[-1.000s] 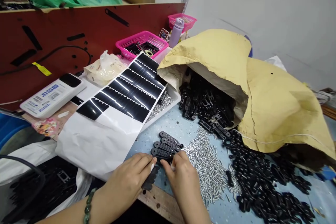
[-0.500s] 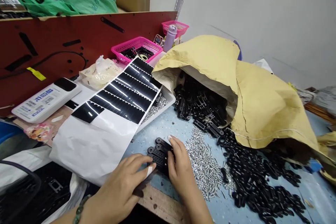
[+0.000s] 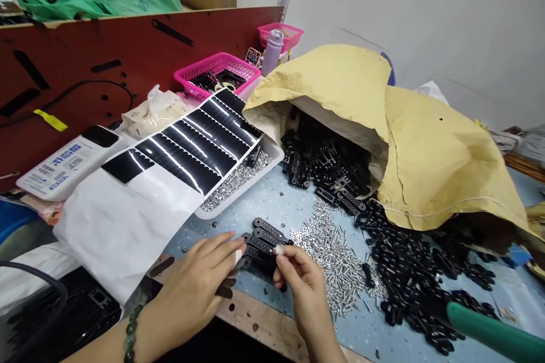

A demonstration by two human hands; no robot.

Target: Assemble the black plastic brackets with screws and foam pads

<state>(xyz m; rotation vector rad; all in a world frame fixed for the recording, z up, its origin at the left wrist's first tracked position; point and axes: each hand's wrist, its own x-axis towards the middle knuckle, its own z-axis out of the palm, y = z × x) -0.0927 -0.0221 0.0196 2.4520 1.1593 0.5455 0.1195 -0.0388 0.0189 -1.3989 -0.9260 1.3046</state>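
Note:
Several flat black plastic pieces with rounded ends and a ribbed pattern lie side by side near the table's front edge. My left hand reaches in from the left, fingers stretched out, their tips touching the left ends of the pieces. On the other side, my right hand has thumb and forefinger pinched over the right ends; what is between them is too small to make out. White tape wraps a finger of each hand. A heap of small silver screws lies just right of my right hand, with small silver nuts behind.
A large yellow paper sack spills black parts. Small black pieces are heaped at right, near a green handle. A sheet of black stickers overlaps a white tray of small metal parts. A pink basket stands behind.
My right hand has shifted from lying along the pieces to a pinch over their right ends. More of the pieces shows between my hands. A green handle has come into view at lower right.

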